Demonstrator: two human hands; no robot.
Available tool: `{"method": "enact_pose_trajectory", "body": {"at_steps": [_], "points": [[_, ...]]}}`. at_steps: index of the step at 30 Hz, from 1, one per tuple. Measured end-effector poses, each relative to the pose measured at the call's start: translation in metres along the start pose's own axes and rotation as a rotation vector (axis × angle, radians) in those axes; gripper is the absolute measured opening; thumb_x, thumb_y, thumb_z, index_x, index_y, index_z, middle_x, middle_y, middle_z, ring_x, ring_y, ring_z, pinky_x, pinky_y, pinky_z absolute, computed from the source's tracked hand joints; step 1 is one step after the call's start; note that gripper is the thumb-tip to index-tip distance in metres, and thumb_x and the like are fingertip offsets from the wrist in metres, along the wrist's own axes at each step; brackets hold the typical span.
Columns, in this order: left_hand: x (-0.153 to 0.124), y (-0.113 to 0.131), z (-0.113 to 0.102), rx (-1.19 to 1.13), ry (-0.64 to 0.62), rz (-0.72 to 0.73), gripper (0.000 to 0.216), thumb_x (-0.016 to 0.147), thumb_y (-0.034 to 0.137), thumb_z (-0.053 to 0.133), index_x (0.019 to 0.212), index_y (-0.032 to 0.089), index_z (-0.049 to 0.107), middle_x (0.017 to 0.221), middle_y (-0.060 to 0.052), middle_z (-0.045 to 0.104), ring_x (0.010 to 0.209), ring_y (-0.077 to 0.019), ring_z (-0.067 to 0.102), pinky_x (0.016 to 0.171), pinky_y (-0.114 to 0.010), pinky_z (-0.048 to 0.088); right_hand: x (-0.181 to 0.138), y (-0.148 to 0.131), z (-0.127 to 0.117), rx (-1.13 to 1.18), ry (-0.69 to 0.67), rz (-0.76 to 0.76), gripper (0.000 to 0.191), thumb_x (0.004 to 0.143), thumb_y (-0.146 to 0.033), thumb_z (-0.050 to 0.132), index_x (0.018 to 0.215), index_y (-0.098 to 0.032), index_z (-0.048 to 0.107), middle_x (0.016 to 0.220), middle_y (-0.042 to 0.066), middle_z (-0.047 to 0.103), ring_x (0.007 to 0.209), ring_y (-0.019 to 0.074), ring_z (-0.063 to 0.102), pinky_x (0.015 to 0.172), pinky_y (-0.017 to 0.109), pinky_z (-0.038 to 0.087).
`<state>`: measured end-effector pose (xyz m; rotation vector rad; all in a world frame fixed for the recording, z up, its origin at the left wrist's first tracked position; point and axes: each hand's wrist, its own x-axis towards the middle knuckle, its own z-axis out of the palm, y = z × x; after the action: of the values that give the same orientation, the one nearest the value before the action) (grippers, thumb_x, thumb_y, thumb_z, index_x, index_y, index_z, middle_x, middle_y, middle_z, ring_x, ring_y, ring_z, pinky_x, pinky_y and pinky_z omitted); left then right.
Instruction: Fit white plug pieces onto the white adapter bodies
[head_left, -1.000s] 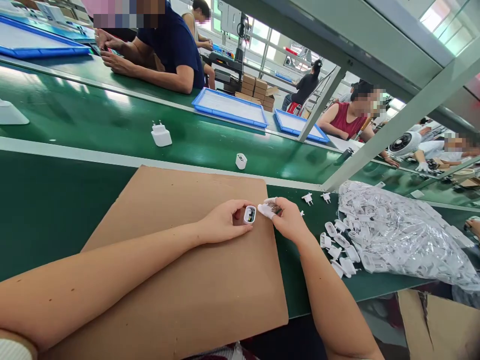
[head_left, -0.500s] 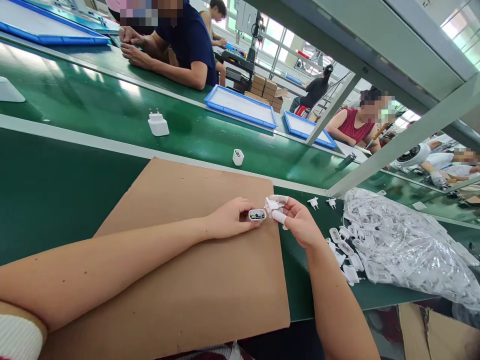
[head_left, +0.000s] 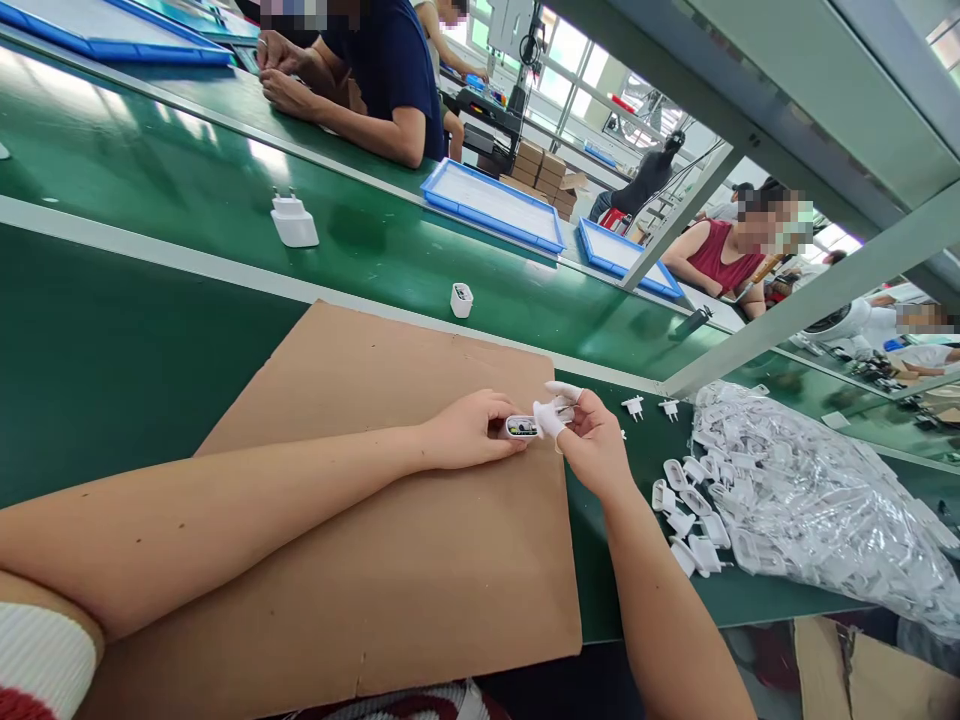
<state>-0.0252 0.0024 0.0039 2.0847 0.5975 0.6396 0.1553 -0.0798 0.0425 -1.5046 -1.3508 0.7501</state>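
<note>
My left hand [head_left: 469, 432] is closed on a small white charger housing [head_left: 521, 427], its open end with the dark inner parts facing me. My right hand [head_left: 592, 440], with white finger cots on the fingertips, pinches a white plug cap [head_left: 556, 411] with prongs right beside the housing's open end. Both hands rest over the far right part of a brown cardboard sheet [head_left: 390, 560] on the green bench.
Loose white plug caps [head_left: 686, 500] and a heap of clear plastic bags [head_left: 817, 500] lie to the right. On the green conveyor [head_left: 187, 190] behind sit a finished white charger [head_left: 294, 222] and an open housing [head_left: 461, 299]. Blue trays [head_left: 491, 203] and other workers are beyond.
My right hand has brought the plug cap closer to the housing in my left hand. The charger and housing on the conveyor have drifted left.
</note>
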Motion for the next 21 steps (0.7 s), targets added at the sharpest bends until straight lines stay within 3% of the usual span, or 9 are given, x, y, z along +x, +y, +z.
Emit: {"method": "enact_pose_trajectory", "body": {"at_steps": [3,7,11,14,21], "points": [[0.0,0.001,0.0,0.021,-0.009,-0.002,0.025,0.079,0.04,0.07,0.097,0.024,0.075,0.098,-0.006,0.074,0.095,-0.0251,0.064,0.081,-0.035,0.051,0.001,-0.003,-0.004,0.065,0.019,-0.005,0.03,0.075,-0.042,0.074,0.099,-0.023,0.072,0.098,0.005,0.062,0.07,0.0136,0.059,0.055,0.027,0.047],[0.0,0.002,-0.001,0.013,0.003,-0.003,0.025,0.078,0.038,0.071,0.098,0.023,0.075,0.098,-0.006,0.074,0.095,-0.0252,0.064,0.079,-0.035,0.052,-0.001,-0.009,-0.01,0.043,-0.066,-0.042,0.031,0.075,-0.04,0.076,0.101,-0.024,0.07,0.1,0.005,0.064,0.077,0.0161,0.06,0.063,0.029,0.049],[-0.001,0.001,-0.001,0.01,0.006,0.013,0.025,0.079,0.041,0.069,0.094,0.022,0.074,0.099,-0.007,0.074,0.095,-0.0256,0.064,0.079,-0.035,0.052,-0.004,-0.01,-0.01,-0.361,-0.024,-0.248,0.011,0.085,-0.029,0.067,0.094,-0.024,0.071,0.088,0.004,0.061,0.079,0.018,0.054,0.068,0.032,0.047],[-0.001,0.0,-0.002,-0.015,0.009,0.01,0.023,0.08,0.042,0.067,0.091,0.022,0.073,0.101,-0.007,0.073,0.097,-0.0254,0.064,0.079,-0.035,0.053,-0.005,-0.009,-0.006,-0.623,-0.07,-0.389,0.011,0.088,-0.019,0.059,0.091,-0.023,0.069,0.085,0.005,0.058,0.083,0.021,0.05,0.07,0.034,0.044],[0.0,-0.002,0.0,-0.021,0.006,0.016,0.019,0.08,0.04,0.068,0.086,0.023,0.073,0.098,-0.005,0.071,0.095,-0.0249,0.063,0.078,-0.035,0.052,-0.004,-0.008,0.001,-0.754,-0.132,-0.512,0.015,0.087,-0.01,0.053,0.081,-0.022,0.059,0.085,0.005,0.057,0.082,0.0216,0.047,0.07,0.034,0.042]]}}
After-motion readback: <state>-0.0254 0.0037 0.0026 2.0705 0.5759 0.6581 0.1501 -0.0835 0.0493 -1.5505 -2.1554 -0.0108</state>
